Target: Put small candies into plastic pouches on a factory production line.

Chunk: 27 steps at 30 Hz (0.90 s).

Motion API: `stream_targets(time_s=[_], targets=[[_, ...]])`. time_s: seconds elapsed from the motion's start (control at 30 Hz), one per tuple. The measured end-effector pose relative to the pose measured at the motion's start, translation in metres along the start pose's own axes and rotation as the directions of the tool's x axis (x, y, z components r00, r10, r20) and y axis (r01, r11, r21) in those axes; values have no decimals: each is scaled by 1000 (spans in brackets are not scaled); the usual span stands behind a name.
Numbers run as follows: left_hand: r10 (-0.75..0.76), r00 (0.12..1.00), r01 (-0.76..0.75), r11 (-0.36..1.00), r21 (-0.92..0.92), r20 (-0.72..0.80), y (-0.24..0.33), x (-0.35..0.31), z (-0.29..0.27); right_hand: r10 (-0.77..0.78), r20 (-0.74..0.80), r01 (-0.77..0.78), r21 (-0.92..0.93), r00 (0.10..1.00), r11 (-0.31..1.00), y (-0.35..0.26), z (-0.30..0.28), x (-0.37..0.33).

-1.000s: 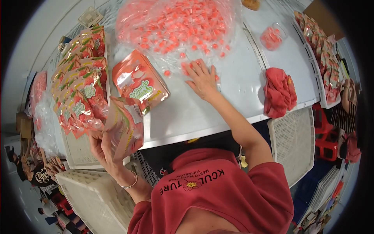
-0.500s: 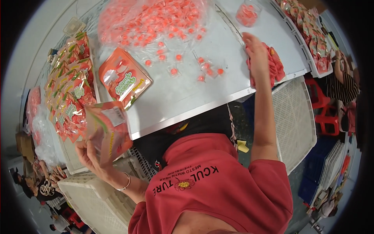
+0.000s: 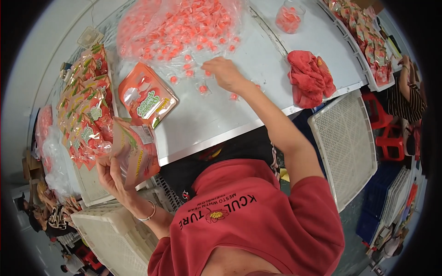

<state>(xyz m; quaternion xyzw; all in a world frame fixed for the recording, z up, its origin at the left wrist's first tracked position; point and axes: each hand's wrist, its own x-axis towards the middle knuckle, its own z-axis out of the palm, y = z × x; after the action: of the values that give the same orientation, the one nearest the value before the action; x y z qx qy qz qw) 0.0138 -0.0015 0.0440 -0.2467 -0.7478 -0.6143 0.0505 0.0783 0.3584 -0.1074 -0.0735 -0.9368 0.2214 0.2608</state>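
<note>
My left hand (image 3: 113, 177) is closed on the lower edge of a pink and red printed pouch (image 3: 142, 154), held upright beyond the table's near left edge. My right hand (image 3: 225, 76) reaches over the table, its fingers bent and a little apart. Its fingertips are at a red wrapped candy (image 3: 207, 73) lying there; the palm side is hidden. More loose wrapped candies (image 3: 203, 89) lie around it, some partly behind my wrist. Beyond them spreads a big clear bag of the same candies (image 3: 179, 27). A stack of flat pouches (image 3: 146, 94) lies left of my right hand.
Filled pouches stand in rows at the left (image 3: 87, 110) and in a white crate (image 3: 368, 69) at the far right. A clear jar of candies (image 3: 290, 18) and a crumpled red cloth (image 3: 308, 80) sit on the table's right. Pale crates (image 3: 345, 147) flank me below the table edge.
My right hand has left the red cloth and moved left to the loose candies. My left hand still holds the pouch, shifted slightly right.
</note>
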Motion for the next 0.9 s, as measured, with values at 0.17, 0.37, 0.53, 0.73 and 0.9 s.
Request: stream_targets(time_s=[0.17,0.37,0.53,0.73,0.9], targets=[[-32,997,29,999,-34,-71,6,-6,-10,114,329,-171,149,937,974,47,-35,12],[-170,975,147,977,-156,-144,11,0,-6,268,24,-242,516,963,822,46,-156,-16],[-79,996,69,982,-176,-50,5,5,10,233,62,-222,-147,970,964,39,-79,-61],[-83,997,82,981,-178,1,16,4,22,35,112,-2,-282,993,959,-3,-18,-61],[84,986,-85,996,1,146,29,16,51,39,-46,-51,-281,998,958,47,4,-57]])
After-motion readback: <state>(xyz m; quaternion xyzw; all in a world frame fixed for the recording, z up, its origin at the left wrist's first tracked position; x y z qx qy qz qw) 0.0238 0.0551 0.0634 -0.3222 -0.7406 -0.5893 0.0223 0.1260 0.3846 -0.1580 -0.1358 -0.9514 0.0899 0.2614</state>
